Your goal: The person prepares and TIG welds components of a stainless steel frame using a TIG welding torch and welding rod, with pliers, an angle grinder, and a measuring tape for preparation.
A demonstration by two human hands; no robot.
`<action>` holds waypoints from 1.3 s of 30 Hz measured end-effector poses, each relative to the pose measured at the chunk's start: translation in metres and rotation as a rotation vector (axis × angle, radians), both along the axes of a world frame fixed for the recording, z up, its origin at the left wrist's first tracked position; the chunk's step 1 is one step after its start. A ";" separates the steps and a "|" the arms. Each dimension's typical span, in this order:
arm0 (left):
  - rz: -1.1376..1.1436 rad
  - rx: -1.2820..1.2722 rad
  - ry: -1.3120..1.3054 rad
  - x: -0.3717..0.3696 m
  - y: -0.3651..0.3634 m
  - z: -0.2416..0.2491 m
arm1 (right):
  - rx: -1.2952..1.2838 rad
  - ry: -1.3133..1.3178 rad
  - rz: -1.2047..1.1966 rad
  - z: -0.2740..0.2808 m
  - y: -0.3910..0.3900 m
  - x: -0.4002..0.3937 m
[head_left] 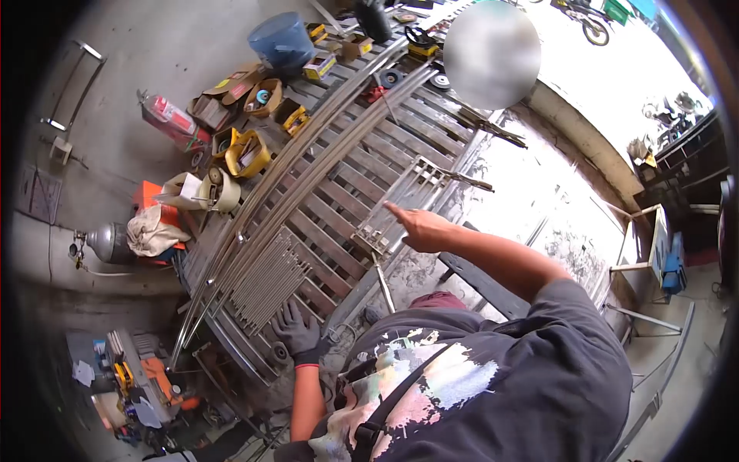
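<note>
My left hand [295,333], in a dark grey glove, lies with its fingers spread at the lower ends of a row of thin metal rods [265,283] on the slatted metal bench [339,202]. My bare right hand [422,229] is held over the bench's near edge, its index finger stretched out beside a metal frame jig [400,202]. Nothing shows in its fingers. Long curved metal tubes [308,162] run along the bench past the rods.
Yellow containers [248,154], cardboard boxes and a blue bucket [281,42] line the far side. A fire extinguisher [173,119] stands by the wall. Metal bars [496,129] project from the bench's right edge. Tools lie at lower left [135,377].
</note>
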State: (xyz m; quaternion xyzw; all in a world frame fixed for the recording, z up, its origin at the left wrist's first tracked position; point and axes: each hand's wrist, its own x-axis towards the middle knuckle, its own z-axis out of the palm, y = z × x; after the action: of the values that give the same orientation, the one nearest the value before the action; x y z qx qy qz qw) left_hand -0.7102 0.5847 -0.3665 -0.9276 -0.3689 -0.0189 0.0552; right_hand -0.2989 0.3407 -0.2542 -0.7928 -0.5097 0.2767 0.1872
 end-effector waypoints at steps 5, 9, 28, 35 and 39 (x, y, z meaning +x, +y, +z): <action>0.235 0.093 -0.048 -0.043 0.037 0.016 | 0.050 -0.133 0.002 -0.045 0.026 -0.012; 0.537 0.054 -0.367 -0.104 0.037 -0.015 | 0.153 -0.164 0.121 -0.033 0.051 -0.060; 0.755 0.151 -0.160 -0.170 0.090 -0.089 | 0.109 -0.047 0.468 -0.060 0.119 -0.106; 0.752 0.015 -0.192 -0.178 0.097 -0.044 | 0.188 -0.042 0.517 -0.061 0.140 -0.101; 0.705 0.007 -0.161 -0.192 0.088 -0.021 | 0.190 -0.048 0.471 -0.050 0.154 -0.109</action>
State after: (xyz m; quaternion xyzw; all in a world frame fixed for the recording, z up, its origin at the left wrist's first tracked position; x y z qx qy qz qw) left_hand -0.9024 0.6729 -0.3875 -0.7388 -0.6692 -0.0730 0.0324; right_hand -0.4082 0.4951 -0.3041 -0.6373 -0.7085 0.2446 0.1790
